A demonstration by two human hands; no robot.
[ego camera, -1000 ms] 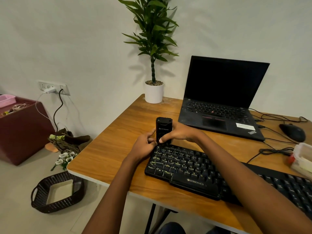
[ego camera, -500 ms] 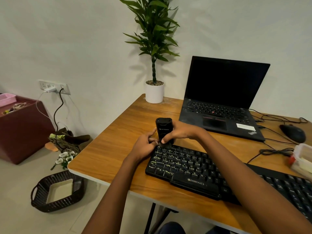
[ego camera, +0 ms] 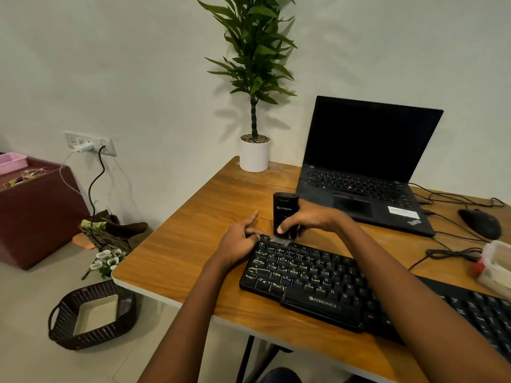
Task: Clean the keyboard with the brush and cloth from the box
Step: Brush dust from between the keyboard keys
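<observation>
A black keyboard (ego camera: 309, 283) lies on the wooden desk (ego camera: 193, 244), running toward the lower right. My right hand (ego camera: 309, 218) grips an upright black brush (ego camera: 284, 208) with grey bristles (ego camera: 282, 239) pressed on the keyboard's top-left corner. My left hand (ego camera: 239, 240) rests at that corner's left edge, fingers touching it and thumb raised. A clear plastic box (ego camera: 495, 262) with a red part stands at the right edge. No cloth shows.
An open black laptop (ego camera: 365, 172) stands behind the keyboard, a potted plant (ego camera: 254, 153) at the desk's back corner. A black mouse (ego camera: 479, 223) and cables (ego camera: 453, 252) lie at the right. On the floor left: a dark woven basket (ego camera: 91, 316), a maroon cabinet (ego camera: 36, 211).
The brush has dropped slightly, so its bristles now press on the keyboard's top-left corner. My left thumb has lifted away from the brush.
</observation>
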